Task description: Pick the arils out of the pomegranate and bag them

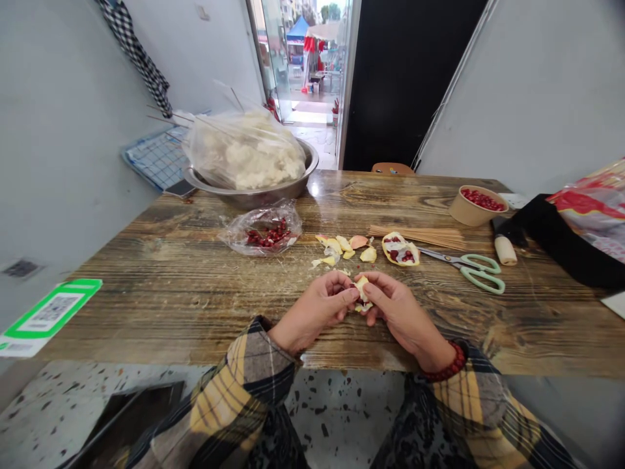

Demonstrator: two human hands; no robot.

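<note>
Near the table's front edge, my left hand (328, 301) and my right hand (396, 305) meet around a small pomegranate piece (362, 290) with pale yellow rind and dark red seeds. Both sets of fingers pinch it, thumbs on top, and partly cover it. Just beyond lie torn pieces of rind (344, 246). An opened pomegranate section (400, 250) with seeds inside rests to their right. Farther left, red pomegranate seeds (268, 236) sit in a clear plastic bag (237, 240).
Scissors with green handles (481, 270) and thin wooden sticks (424, 236) lie right of the rind. A paper bowl (463, 207) of red seeds stands at the back right. A metal basin (310, 170) holds a plastic bag of whitish lumps (258, 153) at the back left.
</note>
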